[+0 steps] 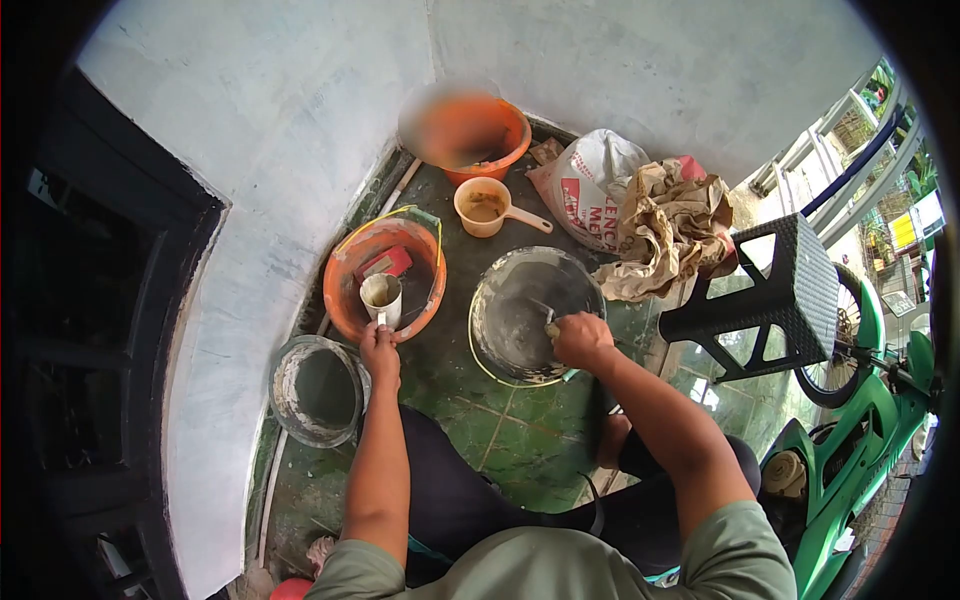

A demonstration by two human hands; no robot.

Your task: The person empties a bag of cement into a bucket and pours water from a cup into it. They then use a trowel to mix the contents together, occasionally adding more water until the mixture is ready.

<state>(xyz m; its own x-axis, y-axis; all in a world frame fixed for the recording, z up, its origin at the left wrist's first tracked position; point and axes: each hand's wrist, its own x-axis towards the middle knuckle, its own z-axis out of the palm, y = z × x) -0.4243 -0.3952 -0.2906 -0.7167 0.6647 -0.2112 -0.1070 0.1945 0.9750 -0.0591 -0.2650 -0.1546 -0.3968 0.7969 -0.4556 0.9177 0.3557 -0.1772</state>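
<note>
Far left, a grey mortar-crusted bucket (317, 390) on green floor tiles (520, 440). Beside it, left hand (380, 345) closed on the handle of a white scoop (381, 296) dipped into an orange bucket (352, 262). Further right, right hand (580, 338) clenched around a tool, probably a small trowel (548, 318), inside a grey mixing basin (500, 310). Behind, an orange dipper (486, 207), white sack (592, 185), crumpled brown paper (672, 230); far right, a black stool (775, 295).
</note>
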